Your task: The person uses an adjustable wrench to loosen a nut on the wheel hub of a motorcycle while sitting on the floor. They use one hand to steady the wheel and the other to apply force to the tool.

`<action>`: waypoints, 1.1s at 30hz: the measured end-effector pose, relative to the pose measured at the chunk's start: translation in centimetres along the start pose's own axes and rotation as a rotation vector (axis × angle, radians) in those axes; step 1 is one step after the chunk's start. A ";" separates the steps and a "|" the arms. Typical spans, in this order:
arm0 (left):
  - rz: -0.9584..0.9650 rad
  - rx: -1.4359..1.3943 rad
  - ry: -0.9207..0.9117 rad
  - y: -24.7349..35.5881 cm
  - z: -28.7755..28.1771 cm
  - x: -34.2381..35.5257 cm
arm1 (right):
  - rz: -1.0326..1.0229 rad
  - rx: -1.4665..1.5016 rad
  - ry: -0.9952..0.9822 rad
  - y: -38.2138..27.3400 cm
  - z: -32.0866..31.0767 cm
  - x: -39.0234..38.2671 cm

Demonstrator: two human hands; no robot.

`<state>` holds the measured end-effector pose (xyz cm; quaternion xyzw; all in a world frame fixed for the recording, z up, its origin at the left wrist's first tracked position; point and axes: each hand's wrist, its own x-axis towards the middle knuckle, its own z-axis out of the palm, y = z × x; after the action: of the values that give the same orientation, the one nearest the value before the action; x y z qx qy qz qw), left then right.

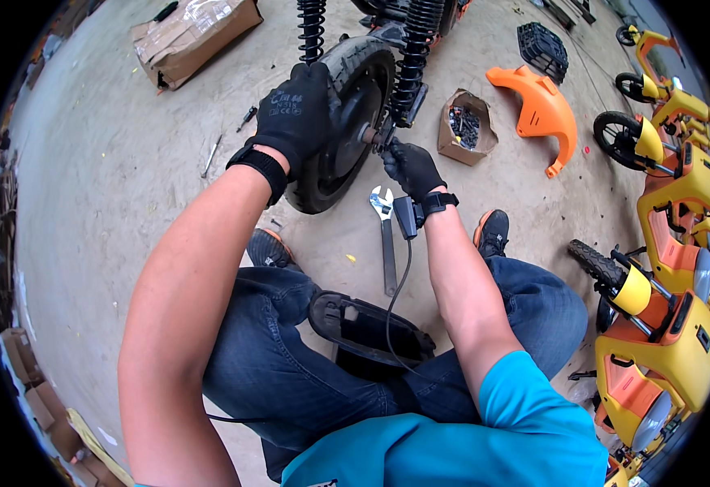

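Note:
A black wheel [349, 138] with a knobby tyre stands below two coil-spring shocks [412, 61]. My left hand [290, 118], in a black glove, is closed on the tyre's left side. My gloved right hand [412, 166] has its fingers curled in at the axle end [373, 135], below the right shock; what they hold is too small to make out. A silver adjustable wrench [386, 243] lies on the floor below that hand. A small black device [406, 217] with a cable sits at my right wrist.
Right of the wheel are an open box of hardware [456, 142], an orange mudguard [554, 122] and a black crate [541, 53]. Cardboard [192, 40] and small tools [211, 156] lie left. Yellow scooters [655, 349] line the right side. A black lidded case [347, 325] lies between my legs.

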<state>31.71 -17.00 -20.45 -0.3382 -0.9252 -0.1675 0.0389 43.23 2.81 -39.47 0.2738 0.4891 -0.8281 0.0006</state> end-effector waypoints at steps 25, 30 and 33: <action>0.024 0.007 0.038 0.0 0.4 0.0 | -0.127 -0.082 0.128 0.5 1.5 0.3; 0.024 0.003 0.041 0.3 0.3 -0.1 | -0.259 -0.242 0.173 0.8 1.6 0.1; 0.028 -0.002 0.043 0.1 0.2 -0.1 | -0.310 -0.330 0.177 1.0 1.4 0.1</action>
<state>31.86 -16.89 -20.65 -0.3476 -0.9192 -0.1750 0.0609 42.75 1.16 -39.76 0.2634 0.6522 -0.6999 -0.1244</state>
